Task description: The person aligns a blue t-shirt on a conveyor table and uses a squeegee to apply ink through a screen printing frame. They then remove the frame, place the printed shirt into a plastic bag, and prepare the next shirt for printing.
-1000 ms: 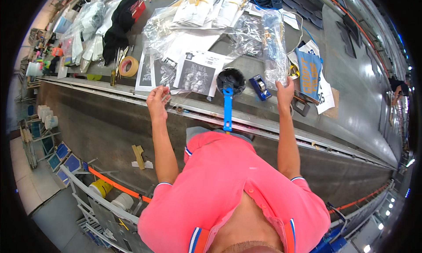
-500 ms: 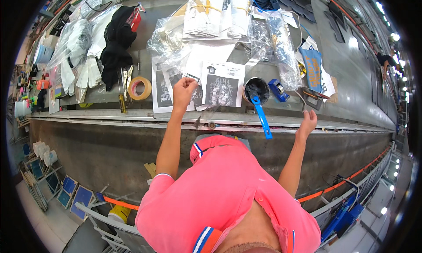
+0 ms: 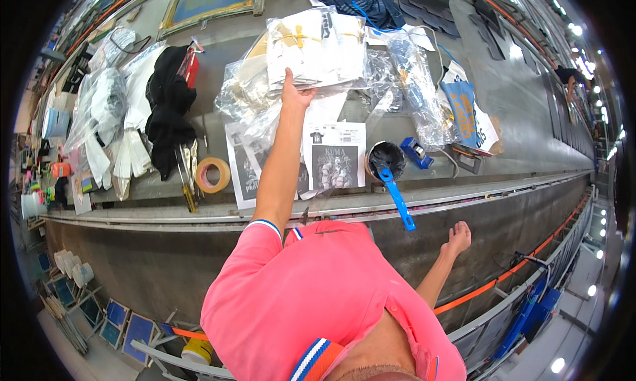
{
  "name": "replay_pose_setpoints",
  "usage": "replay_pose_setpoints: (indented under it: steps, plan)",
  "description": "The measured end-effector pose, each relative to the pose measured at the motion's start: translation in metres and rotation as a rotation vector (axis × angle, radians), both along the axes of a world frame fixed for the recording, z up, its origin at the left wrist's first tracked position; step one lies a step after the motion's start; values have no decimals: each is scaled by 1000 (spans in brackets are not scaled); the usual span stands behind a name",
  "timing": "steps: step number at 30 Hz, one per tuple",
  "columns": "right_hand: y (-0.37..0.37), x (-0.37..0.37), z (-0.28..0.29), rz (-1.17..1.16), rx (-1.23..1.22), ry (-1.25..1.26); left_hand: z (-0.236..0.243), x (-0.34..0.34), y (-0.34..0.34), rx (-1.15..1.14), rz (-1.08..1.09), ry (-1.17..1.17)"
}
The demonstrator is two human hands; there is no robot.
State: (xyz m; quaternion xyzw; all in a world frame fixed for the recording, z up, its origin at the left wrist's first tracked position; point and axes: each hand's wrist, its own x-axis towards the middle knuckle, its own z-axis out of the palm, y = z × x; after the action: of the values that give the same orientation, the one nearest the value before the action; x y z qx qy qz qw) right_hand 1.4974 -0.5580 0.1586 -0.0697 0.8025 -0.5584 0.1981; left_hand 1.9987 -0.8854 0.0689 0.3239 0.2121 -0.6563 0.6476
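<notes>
The grip of the left hand [image 3: 297,91] is at the near edge of a white folded stack [image 3: 324,53]. One digit lies upon the top of this edge, and the other fingers are bent close to it; I cannot tell if they really pinch it. The stack looks flat and layered, like folded cloth, with a yellowish tie (a kind of knot or bow) on its upper face and dark marks near its far side. It lies on the far part of the worktop [image 3: 530,133], directly beyond the left hand, and clear plastic [image 3: 232,93] spreads to its left.

The right hand [image 3: 458,238] is well apart from the stack, in the air before the worktop edge, with its fingers loosely curled and nothing visible in them.

Below the left forearm lie printed sheets [image 3: 334,152]. To their right stands a tub of dark paste [image 3: 386,157] (a blue handle [image 3: 399,205] leans out from it), and just beside is a blue tape dispenser [image 3: 416,153].
</notes>
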Motion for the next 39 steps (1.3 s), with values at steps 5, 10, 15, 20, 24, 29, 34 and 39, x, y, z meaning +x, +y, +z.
replay_pose_setpoints:
  steps: [5,10,15,20,24,29,34,39]
  plan:
    - [-18,15,8,135,-48,-60,-3,44,-58,-203,258,-27]
    - [-57,10,6,280,-96,-1,24,90,-62,-335,138,-62]
    - [-119,50,28,472,-105,11,-35,29,36,-216,-118,-240]
    - [-163,59,33,667,-25,193,21,27,96,-246,-993,-284]
    - [-183,46,37,729,2,300,65,93,66,-637,-543,-919]
    - [-199,51,47,685,100,347,1,256,-39,-267,86,-832]
    - [-197,45,45,664,275,410,-33,276,-112,-63,144,-763]
    - [-209,45,41,736,311,514,-88,331,-180,-93,393,-640]
